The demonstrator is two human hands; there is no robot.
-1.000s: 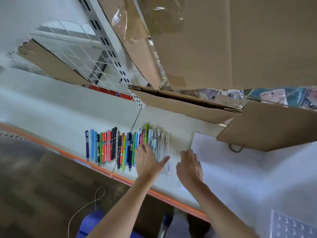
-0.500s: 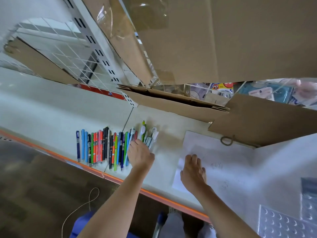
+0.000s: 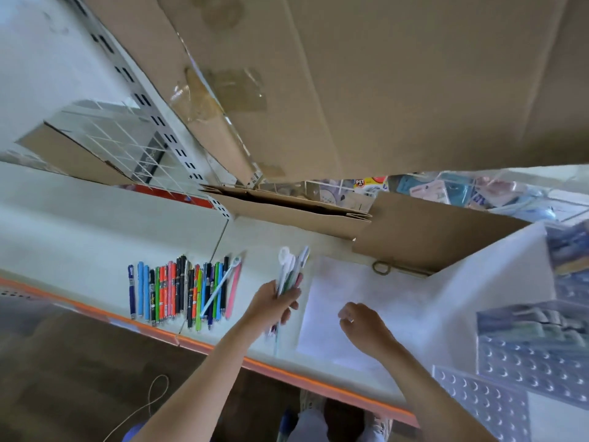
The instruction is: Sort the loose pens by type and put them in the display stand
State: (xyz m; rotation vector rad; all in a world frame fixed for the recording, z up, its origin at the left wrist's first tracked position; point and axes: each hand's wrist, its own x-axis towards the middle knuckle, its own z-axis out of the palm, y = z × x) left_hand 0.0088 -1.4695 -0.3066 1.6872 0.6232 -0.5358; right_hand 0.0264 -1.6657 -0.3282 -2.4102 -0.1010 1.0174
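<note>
Currently: left hand [image 3: 274, 303] gripping pale pens [image 3: 291, 272], long axes toward frame top; right hand [image 3: 361, 323] loosely curled, apparently empty, nearer display stand [image 3: 510, 355], lower right.

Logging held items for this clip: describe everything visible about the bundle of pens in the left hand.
The bundle of pens is a fistful of slim, mostly white and pale barrels, with green and pink among them. The left hand grips them mid-length above the shelf. Rounded white caps fan up and away; tips poke out below. Motion-blurred; count unclear.

"PET" on a yellow packet [image 3: 366, 184] behind the cardboard [image 3: 414, 237].
</note>
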